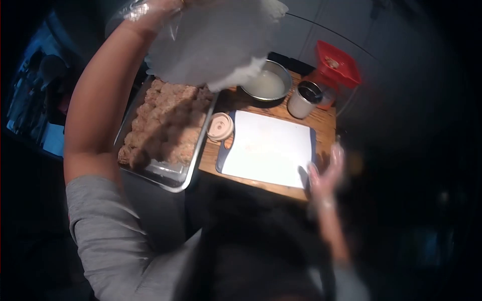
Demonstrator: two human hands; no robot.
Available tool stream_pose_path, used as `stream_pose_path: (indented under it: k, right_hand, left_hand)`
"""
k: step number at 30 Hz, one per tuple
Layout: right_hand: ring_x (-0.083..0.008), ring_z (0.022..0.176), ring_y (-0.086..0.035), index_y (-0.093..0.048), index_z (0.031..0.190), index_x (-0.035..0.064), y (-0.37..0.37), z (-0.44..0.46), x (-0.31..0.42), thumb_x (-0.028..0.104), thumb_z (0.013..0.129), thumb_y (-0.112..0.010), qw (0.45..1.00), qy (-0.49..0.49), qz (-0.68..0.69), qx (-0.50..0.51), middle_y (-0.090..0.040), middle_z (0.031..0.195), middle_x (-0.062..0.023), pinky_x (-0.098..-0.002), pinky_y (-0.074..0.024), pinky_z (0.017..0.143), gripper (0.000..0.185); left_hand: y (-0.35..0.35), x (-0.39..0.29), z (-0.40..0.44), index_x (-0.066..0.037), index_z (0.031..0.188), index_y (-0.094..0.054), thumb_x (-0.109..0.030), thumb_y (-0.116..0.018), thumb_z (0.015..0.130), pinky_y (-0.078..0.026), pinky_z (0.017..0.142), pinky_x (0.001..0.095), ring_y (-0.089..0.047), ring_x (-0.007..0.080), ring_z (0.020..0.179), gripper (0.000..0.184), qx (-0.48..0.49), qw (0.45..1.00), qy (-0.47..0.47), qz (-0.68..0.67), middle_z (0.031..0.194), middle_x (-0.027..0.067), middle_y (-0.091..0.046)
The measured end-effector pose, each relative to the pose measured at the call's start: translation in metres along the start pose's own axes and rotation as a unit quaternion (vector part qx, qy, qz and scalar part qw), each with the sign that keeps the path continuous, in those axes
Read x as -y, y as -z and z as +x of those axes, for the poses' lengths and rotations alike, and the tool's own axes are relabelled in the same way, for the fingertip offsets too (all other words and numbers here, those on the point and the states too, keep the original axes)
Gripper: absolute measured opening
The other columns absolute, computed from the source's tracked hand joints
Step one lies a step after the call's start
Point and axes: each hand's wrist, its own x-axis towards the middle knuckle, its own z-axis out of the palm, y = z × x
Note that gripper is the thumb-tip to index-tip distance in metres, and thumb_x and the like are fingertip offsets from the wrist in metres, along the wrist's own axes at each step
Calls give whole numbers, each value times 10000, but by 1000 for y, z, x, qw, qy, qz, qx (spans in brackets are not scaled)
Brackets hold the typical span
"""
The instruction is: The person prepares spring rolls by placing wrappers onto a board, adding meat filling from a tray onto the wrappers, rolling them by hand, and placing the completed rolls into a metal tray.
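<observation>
My left hand point(163, 6), in a clear plastic glove, is raised at the top edge of the view. Its fingers are mostly cut off, but it grips a translucent whitish plastic sheet point(211, 45) that hangs over the far end of a metal tray point(187, 183). Rows of raw minced-meat balls point(168, 113) fill most of that tray. My right hand point(326, 173), also gloved and slightly blurred, has its fingers spread beside the right edge of a white cutting board point(271, 148) with dark blue ends. A round beige patty press or mold point(220, 126) sits at the board's left corner.
Behind the board stand a metal bowl point(268, 85) of whitish liquid and a light cup point(303, 100) with a dark inside. A red container point(339, 62) is at the back right of the wooden table point(241, 175). Another person point(52, 70) is dimly visible at far left.
</observation>
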Motion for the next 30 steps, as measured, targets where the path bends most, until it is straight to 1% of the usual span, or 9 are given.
stream_pose_path:
  k: [5,8,10,14,16,20,25,28,30]
  right_hand:
    - [-302,1393,-322,-272,1487,18,19,99,86,291,651,-869,955,-2,298,-4,-336,1493,-189,-458,-267,1156,1062]
    - [-230,1237,-503,-425,1397,-18,37,128,79,145,719,-830,780,-48,592,197,-454,1399,-145,-367,-464,1015,807]
    - [-112,838,-622,-658,1055,-20,53,135,72,20,826,-698,835,-35,489,250,-674,954,-34,-268,-512,828,236]
    - [-86,869,-613,-646,994,-18,78,126,72,59,841,-717,848,-79,472,227,-665,931,-32,-231,-493,800,185]
    - [-88,881,-616,-647,994,-19,88,111,66,59,842,-717,842,-107,466,251,-670,942,-37,-233,-494,806,185]
    - [-112,887,-634,-647,1014,-23,93,100,57,46,844,-714,823,-163,489,239,-677,963,-52,-238,-503,809,195]
    - [-130,919,-640,-643,1051,-36,86,118,84,46,882,-674,803,-144,516,259,-673,995,-66,-253,-504,852,191]
    - [-116,931,-637,-645,1080,-32,88,136,109,57,908,-644,836,-141,506,157,-674,1029,-63,-230,-502,830,194]
    - [-133,931,-644,-645,1106,-25,77,144,100,59,937,-609,837,-164,515,83,-678,1029,-70,-242,-509,841,192]
  left_hand:
    - [-38,-110,-7,-89,1145,-618,-224,-663,851,-494,829,312,-619,180,890,327,102,989,82,-62,1008,91,-668]
    - [-60,-162,-21,-27,1140,-585,-212,-731,836,-509,779,309,-619,141,865,385,93,969,66,-219,967,67,-656]
    - [-71,-174,-42,-28,1138,-590,-179,-798,768,-499,761,282,-591,113,848,450,118,961,90,-233,951,32,-642]
    - [-106,-143,-106,-13,840,-588,-174,-805,759,-520,742,313,-650,159,849,282,289,925,228,-94,840,67,-635]
    - [-137,-136,-149,-49,744,-560,-170,-768,813,-515,778,307,-654,167,882,249,158,825,262,-476,837,40,-627]
    - [-163,-152,-144,-87,817,-533,-141,-737,838,-475,912,324,-631,183,1008,212,37,732,302,-609,941,55,-628]
    - [-242,-158,-142,-145,1465,-352,-265,-645,934,-439,1004,395,-415,242,1315,618,-68,786,249,-562,1372,137,-464]
    - [-279,-152,-152,-108,1453,-381,-390,-594,965,-423,1037,426,-443,323,1297,602,-186,504,397,-744,1396,215,-457]
    - [-272,-167,-160,-110,1443,-388,-539,-468,983,-449,1008,435,-474,309,1272,634,-257,450,432,-738,1368,211,-485]
